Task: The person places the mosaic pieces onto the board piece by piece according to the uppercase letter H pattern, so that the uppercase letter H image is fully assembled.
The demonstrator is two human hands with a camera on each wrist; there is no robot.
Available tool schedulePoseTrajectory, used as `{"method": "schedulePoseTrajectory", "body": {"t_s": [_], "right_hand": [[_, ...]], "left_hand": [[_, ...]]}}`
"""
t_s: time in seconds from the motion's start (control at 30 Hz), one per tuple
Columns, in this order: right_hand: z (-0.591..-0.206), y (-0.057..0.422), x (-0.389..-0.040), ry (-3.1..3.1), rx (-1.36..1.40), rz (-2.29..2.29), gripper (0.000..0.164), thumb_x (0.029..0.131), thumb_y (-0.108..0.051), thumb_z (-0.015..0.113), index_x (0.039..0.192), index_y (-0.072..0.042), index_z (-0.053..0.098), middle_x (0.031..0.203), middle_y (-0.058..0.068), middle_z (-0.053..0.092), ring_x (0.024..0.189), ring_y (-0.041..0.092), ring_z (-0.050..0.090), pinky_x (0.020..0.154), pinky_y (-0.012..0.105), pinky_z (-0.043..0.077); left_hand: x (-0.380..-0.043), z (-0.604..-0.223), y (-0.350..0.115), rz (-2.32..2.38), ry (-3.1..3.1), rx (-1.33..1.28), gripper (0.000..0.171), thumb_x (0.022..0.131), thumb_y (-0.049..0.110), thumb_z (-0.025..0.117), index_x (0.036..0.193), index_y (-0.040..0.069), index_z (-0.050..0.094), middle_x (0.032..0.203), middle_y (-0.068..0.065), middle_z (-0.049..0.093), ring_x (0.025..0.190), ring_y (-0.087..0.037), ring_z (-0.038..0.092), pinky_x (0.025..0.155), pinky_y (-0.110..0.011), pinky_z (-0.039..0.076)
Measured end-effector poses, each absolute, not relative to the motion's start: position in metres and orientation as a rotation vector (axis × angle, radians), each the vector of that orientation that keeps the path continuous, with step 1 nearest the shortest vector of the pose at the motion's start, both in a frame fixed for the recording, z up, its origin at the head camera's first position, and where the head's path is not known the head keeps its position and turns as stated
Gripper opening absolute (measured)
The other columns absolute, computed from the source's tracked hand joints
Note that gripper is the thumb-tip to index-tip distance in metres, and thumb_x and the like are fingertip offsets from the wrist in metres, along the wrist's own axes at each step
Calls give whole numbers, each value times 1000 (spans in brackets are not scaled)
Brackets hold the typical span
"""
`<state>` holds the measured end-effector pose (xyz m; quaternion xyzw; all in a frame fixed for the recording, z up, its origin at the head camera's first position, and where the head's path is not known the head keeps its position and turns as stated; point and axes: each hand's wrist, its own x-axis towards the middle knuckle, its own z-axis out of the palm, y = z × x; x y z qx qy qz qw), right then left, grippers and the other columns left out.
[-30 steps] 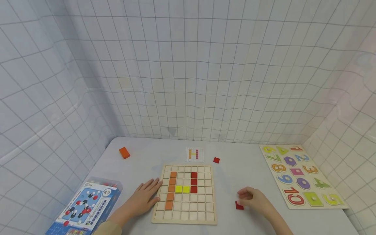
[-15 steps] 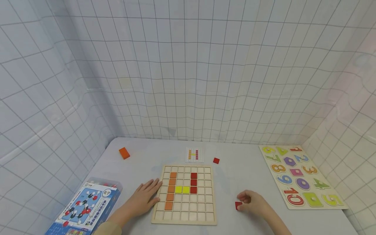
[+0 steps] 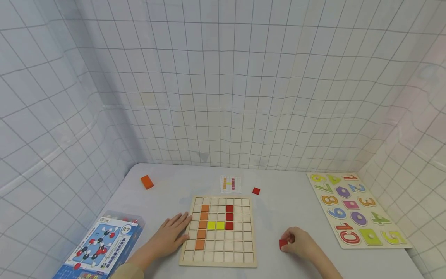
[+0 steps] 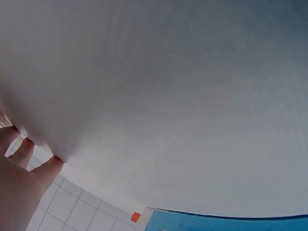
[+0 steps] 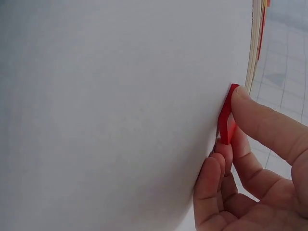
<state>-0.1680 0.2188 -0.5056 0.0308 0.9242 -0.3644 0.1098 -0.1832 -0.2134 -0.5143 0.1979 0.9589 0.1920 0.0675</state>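
My right hand [image 3: 299, 242] pinches a red square tile [image 3: 282, 244] between thumb and fingers, right of the board. In the right wrist view the red tile [image 5: 227, 115] stands edge-on to the camera, the thumb at its upper end and fingertips below. A wooden grid board [image 3: 244, 255] lies in the middle of the table. It bears a column of orange tiles [image 3: 202, 224], two yellow tiles [image 3: 216, 225] and three red tiles [image 3: 229, 217]. My left hand [image 3: 170, 236] lies with extended fingers against the board's left edge; in the left wrist view only its fingers [image 4: 41, 173] and part of the palm show.
Behind the board lie a small pattern card [image 3: 230, 184] and a loose red tile [image 3: 256, 191]. An orange block [image 3: 147, 182] sits at the back left. At the left is a blue molecule-model box [image 3: 101, 248], at the right a number puzzle board [image 3: 355, 211].
My right hand has come down slightly and its thumb and fingers have closed on the red tile, which now sits tilted in the grip. The left hand stays put.
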Motion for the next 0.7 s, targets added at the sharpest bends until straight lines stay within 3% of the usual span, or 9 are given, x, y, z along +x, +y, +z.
{"method": "schedulePoseTrajectory", "body": {"t_s": [0.47, 0.7], "right_hand": [[-501, 216, -170, 2636, 80, -1162, 22, 75, -5, 82, 84, -8, 62, 75, 0, 61, 71, 14, 55, 64, 26, 48], [-489, 191, -182, 2540, -64, -1365, 19, 79, -7, 80, 89, -3, 64, 77, 3, 65, 70, 13, 61, 64, 27, 56]], "left_hand": [[-181, -510, -212, 608, 2855, 573, 63, 98, 36, 59, 150, 8, 40, 158, -16, 35, 146, -42, 29, 115, -69, 19], [-182, -512, -212, 597, 2856, 545, 62, 98, 35, 59, 151, 9, 39, 159, -15, 34, 147, -42, 27, 116, -67, 19]]}}
